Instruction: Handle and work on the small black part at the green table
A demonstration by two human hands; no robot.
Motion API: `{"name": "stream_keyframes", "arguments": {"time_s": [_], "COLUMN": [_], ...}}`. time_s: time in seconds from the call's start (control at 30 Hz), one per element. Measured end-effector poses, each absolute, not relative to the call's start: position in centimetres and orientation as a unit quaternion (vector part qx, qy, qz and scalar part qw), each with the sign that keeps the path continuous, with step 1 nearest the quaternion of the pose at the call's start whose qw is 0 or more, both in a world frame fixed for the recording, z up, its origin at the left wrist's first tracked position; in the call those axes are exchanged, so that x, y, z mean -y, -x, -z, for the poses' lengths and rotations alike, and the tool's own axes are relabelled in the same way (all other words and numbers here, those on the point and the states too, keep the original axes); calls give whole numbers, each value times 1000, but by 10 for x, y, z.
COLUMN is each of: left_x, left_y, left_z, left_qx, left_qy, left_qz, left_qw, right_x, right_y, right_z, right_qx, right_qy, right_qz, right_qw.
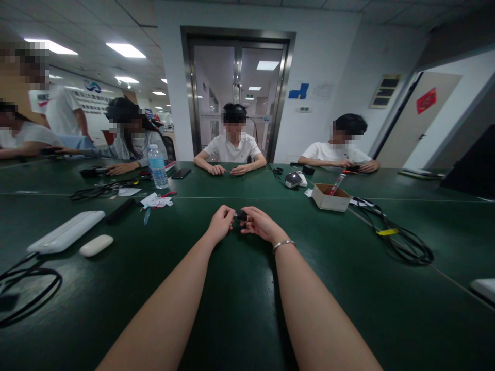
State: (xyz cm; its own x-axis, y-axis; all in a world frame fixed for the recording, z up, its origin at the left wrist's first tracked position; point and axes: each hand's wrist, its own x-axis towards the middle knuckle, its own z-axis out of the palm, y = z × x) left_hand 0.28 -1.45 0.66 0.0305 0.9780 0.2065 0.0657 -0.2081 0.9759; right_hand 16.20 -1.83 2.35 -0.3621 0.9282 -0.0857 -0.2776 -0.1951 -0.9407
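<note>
Left hand and right hand pinch one small black object between them, over the green table. One water bottle, one open box, one red door sign. Sign, bottle label, wall lettering unreadable.

A silver bangle circles the right wrist.

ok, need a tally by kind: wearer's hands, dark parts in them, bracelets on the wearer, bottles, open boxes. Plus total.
Wearer's hands: 2 (left hand, right hand)
Black part, held, too small to identify: 1
Bracelet, right wrist: 1
Bottle: 1
Open box: 1
Total: 6
</note>
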Motion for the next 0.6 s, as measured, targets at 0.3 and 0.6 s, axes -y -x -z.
{"name": "stream_keyframes", "arguments": {"time_s": [0.3,0.6], "left_x": [9,13], "left_y": [-2,-3], "left_z": [0,-5], "left_qx": [-460,-463], "left_qy": [-582,-578], "left_qz": [-519,-519], "left_qw": [425,427], "right_x": [19,20], "right_y": [-162,-161], "right_z": [-24,-25], "right_qx": [455,461], "right_qy": [349,347], "right_qz": [-692,-687], "right_qw": [438,442]}}
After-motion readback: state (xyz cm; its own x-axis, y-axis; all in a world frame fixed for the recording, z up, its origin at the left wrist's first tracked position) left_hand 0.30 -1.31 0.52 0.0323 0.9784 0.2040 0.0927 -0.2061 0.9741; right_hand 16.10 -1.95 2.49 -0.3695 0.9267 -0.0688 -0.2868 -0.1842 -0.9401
